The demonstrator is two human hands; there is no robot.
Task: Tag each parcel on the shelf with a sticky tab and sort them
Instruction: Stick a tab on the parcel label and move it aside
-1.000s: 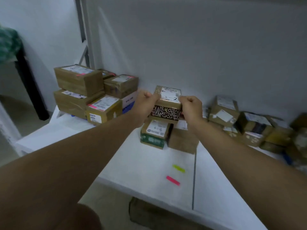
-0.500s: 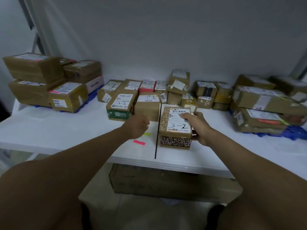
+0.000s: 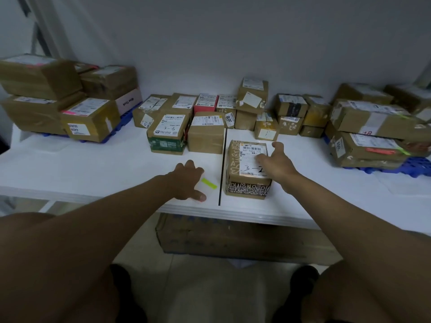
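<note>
The parcel (image 3: 248,169) stands on the white shelf (image 3: 70,169), just right of the black seam (image 3: 222,166), near the front edge. Its top label reads "3-2", partly covered; its front face carries a black band with white lettering. The right hand (image 3: 276,163) lies over the parcel's top right, fingers spread and relaxed, thumb raised toward the back; whether it touches the label cannot be told. The left hand (image 3: 189,180) rests palm down on the shelf left of the seam, fingers extended, thumb tip near the front edge, gripping nothing. A yellow tab (image 3: 209,183) lies on the shelf just beside that hand, between it and the seam. Behind, a green-sided box (image 3: 168,134) marked "3-2" and a plain box (image 3: 206,136) stand side by side. Further parcels line the wall. Stacks on blue pallets sit at far left (image 3: 91,118) and far right (image 3: 373,136), some bearing pink tabs.
</note>
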